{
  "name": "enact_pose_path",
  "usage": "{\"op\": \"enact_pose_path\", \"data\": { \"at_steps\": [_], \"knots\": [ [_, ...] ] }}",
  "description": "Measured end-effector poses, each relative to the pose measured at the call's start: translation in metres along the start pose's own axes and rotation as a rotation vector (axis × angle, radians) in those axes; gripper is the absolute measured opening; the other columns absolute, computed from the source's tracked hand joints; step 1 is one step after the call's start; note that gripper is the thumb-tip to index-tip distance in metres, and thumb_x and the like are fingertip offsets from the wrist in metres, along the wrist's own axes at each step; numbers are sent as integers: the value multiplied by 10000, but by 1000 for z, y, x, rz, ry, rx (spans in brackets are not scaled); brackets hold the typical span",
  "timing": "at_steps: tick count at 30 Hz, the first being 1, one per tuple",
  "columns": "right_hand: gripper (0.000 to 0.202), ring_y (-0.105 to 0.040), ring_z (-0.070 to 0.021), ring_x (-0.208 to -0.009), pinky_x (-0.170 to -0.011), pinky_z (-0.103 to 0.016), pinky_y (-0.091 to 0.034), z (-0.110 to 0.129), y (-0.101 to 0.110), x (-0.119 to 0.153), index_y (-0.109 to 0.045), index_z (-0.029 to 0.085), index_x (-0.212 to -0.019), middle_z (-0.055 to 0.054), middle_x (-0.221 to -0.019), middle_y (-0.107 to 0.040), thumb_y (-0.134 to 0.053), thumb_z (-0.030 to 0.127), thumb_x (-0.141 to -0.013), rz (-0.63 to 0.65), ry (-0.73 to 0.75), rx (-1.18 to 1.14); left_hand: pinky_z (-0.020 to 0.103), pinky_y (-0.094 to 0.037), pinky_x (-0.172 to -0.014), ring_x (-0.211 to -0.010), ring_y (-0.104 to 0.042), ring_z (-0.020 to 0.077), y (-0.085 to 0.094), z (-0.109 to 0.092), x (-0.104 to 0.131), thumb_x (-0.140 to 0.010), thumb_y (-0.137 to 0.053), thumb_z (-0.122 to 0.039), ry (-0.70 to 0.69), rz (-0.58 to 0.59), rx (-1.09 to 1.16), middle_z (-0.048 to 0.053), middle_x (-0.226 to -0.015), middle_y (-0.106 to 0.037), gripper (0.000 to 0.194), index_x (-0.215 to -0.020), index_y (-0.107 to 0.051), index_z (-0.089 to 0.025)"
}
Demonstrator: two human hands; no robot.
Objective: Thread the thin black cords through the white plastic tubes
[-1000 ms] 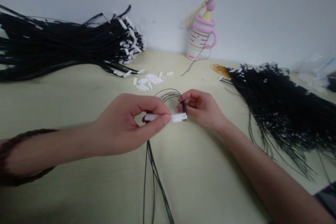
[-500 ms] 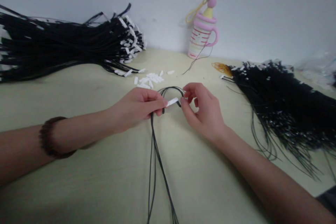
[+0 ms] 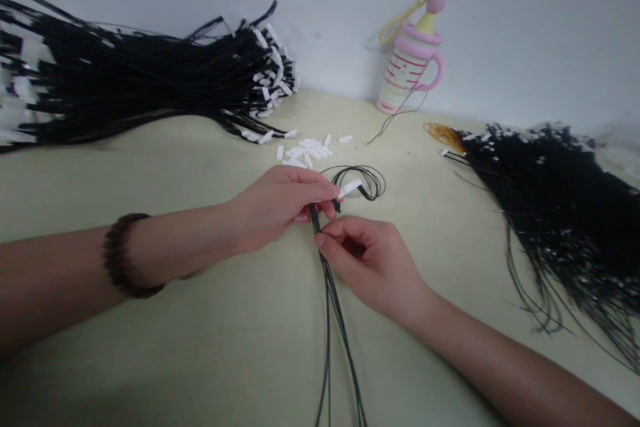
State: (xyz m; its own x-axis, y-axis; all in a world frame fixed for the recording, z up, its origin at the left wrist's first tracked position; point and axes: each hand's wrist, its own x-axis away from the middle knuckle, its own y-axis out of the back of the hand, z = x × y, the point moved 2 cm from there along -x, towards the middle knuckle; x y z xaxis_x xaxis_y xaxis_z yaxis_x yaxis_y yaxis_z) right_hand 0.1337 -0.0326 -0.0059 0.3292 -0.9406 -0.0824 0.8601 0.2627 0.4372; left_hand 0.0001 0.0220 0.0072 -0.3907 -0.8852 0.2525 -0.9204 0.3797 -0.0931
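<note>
My left hand [image 3: 300,197] pinches a bundle of thin black cables [image 3: 330,293] near the middle of the table. A white connector [image 3: 350,187] pokes out past its fingertips, with the loose black coil [image 3: 377,180] of the same cables just beyond. Below it, my right hand [image 3: 373,257] is closed, thumb and forefinger pinching the cables where they leave the left hand. From there the strands run down toward the near edge of the view. Behind the left hand lies a small heap of white connectors [image 3: 310,148].
A thick pile of black cables with white ends [image 3: 150,73] lies at the back left. Another black cable pile [image 3: 565,207] spreads at the right, beside an orange mesh piece [image 3: 444,136]. A pink and white bottle-shaped cup [image 3: 407,73] stands against the wall.
My right hand has left the coil and moved down to pinch the cables below my left hand. The coil now lies open to the right. The whole view has shifted sideways.
</note>
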Motion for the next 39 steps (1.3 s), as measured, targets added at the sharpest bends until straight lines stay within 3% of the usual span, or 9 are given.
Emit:
{"op": "enact_pose_path", "data": {
  "at_steps": [12, 19, 21, 24, 28, 30, 35, 37, 39],
  "knots": [
    [218, -343, -79, -508, -461, -209, -264, 0, 6, -1, -529, 167, -682, 48, -572, -415, -508, 262, -878, 78, -24, -21, 203, -324, -504, -570, -514, 85, 4, 2, 0, -783, -653, -238, -32, 16, 16, -2, -609, -618, 179, -636, -635, -139],
    [143, -402, -74, -509, -485, -200, -305, 1, 4, 2, -545, 166, -708, 44, -585, -479, -501, 175, -845, 51, 22, 60, 207, -316, -494, -556, -501, 83, 4, 3, 1, -771, -661, -232, -42, 13, 9, -1, -598, -614, 177, -623, -641, -137],
    [27, -439, -79, -513, -493, -199, -340, 2, 6, 2, -556, 168, -775, 39, -606, -524, -535, 163, -791, 36, -18, -13, 206, -321, -493, -572, -511, 89, 6, 3, 1, -765, -666, -221, -28, -4, 33, 9, -609, -617, 163, -629, -650, -132],
    [218, -453, -88, -477, -460, -200, -353, 3, 16, -1, -550, 175, -907, 42, -588, -577, -596, 142, -696, 45, -136, -218, 194, -335, -495, -582, -509, 85, 7, 2, 0, -765, -669, -214, 24, -15, 97, 12, -608, -611, 165, -624, -661, -129],
    [104, -419, -81, -405, -394, -209, -304, 7, 49, -10, -635, 182, -734, 29, -520, -591, -582, 144, -653, 104, -125, -528, 172, -370, -511, -586, -524, 75, 8, 0, -2, -754, -683, -189, 99, -47, 146, 6, -605, -607, 159, -609, -668, -126],
    [111, -386, -71, -375, -393, -220, -308, 8, 72, -15, -630, 198, -602, 32, -468, -552, -532, 162, -638, 19, -86, -683, 167, -413, -564, -618, -556, 75, 8, 0, -3, -738, -696, -169, 120, -82, 174, 18, -663, -638, 103, -652, -689, -113],
    [356, -329, -44, -388, -391, -230, -308, 4, 121, -21, -649, 251, -615, 46, -641, -651, -367, 142, -802, -489, -104, -762, 160, -425, -578, -615, -567, 65, 9, 2, -4, -728, -703, -161, 116, -95, 183, 23, -673, -645, 81, -677, -704, -99],
    [484, -365, -11, -409, -401, -248, -283, 3, 135, -23, -686, 259, -663, 73, -785, -703, -280, 175, -914, -559, -66, -636, 157, -423, -573, -612, -564, 63, 9, 3, -4, -731, -700, -163, 109, -89, 178, 23, -667, -644, 84, -674, -706, -103],
    [623, -391, 35, -422, -414, -271, -252, 1, 148, -26, -707, 251, -687, 100, -825, -712, -158, 217, -979, -526, -7, -494, 157, -423, -575, -627, -569, 65, 9, 4, -4, -734, -703, -176, 101, -82, 166, 30, -686, -654, 86, -683, -710, -108]
  ]
}}
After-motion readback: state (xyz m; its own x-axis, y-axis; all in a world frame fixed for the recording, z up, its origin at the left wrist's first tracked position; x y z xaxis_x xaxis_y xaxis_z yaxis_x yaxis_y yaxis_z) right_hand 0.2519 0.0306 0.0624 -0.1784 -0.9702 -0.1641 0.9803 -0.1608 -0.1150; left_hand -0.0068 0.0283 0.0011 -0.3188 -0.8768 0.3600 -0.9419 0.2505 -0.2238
